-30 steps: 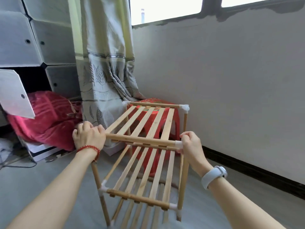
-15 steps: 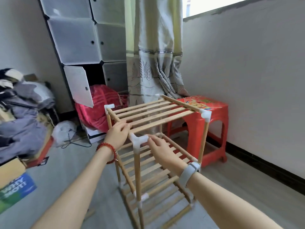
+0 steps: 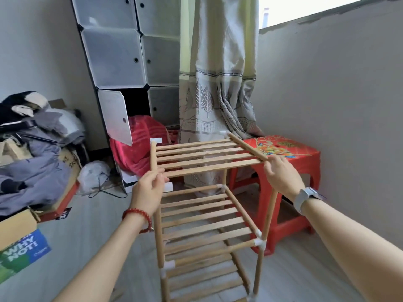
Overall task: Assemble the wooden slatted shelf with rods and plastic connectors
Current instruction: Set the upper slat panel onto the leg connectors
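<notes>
Wood: pale rods and flat slats make up the shelf [image 3: 205, 214], joined by white plastic connectors [image 3: 260, 243].
Head view, left hand [image 3: 148, 190]: the arm is stretched forward, a red bead bracelet [image 3: 139, 214] worn at the wrist; the fingers [image 3: 158, 174] are curled round the near left corner of the top tier, holding its rod.
Head view, right hand [image 3: 281, 175]: the arm is stretched forward with a white watch [image 3: 305, 198] at the wrist; the fingers are closed on the near right corner of the top tier.
Top tier [image 3: 207, 155]: five slats between two end rods are seen, lifted and tilted above the rest of the frame.
Shelf position: it is stood upright on the grey floor [image 3: 87, 225], just beside a red plastic stool [image 3: 290, 162], with a patterned curtain [image 3: 218, 83] behind.
Lower tiers: three slatted levels are stacked below, between upright rods.
</notes>
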Action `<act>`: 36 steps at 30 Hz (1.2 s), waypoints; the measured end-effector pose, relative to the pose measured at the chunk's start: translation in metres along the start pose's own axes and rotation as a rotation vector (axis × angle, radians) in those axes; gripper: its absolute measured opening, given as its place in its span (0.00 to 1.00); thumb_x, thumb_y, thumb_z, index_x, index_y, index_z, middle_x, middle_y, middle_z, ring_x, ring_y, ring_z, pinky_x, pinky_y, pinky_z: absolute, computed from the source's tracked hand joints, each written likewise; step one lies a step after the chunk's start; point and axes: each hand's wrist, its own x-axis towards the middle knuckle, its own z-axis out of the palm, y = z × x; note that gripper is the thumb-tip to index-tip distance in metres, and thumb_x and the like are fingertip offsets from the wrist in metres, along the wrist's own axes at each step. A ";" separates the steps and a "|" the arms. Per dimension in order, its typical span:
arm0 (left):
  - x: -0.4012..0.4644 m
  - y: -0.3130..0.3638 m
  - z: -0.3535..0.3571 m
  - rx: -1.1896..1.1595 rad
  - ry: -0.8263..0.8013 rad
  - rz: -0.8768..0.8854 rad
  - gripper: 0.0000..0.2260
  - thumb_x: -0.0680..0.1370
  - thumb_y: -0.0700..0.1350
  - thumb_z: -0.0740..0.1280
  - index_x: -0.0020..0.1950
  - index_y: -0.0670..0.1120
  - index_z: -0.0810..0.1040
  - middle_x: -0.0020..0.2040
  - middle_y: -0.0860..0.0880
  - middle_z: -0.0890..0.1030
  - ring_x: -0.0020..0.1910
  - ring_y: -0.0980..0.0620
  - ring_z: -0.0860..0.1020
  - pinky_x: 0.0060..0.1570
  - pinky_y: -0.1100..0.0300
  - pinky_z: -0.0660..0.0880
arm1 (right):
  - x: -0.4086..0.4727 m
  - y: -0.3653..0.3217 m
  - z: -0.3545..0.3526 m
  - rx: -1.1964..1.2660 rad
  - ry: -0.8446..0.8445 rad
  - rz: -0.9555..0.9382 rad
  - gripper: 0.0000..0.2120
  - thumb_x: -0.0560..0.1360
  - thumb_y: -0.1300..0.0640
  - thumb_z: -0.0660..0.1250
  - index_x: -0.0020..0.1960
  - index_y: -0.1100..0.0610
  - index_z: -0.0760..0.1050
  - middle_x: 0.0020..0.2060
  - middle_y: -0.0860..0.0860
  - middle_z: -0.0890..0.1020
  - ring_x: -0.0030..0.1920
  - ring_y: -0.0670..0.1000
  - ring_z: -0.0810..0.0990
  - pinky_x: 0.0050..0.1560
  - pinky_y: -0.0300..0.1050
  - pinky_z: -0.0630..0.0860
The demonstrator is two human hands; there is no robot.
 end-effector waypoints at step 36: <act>-0.084 -0.102 -0.058 0.116 0.033 -0.399 0.15 0.80 0.44 0.62 0.66 0.44 0.71 0.66 0.44 0.69 0.64 0.46 0.70 0.58 0.62 0.64 | -0.136 -0.109 0.074 -0.102 -0.643 -0.635 0.15 0.79 0.59 0.56 0.60 0.56 0.77 0.55 0.52 0.81 0.55 0.56 0.79 0.58 0.49 0.74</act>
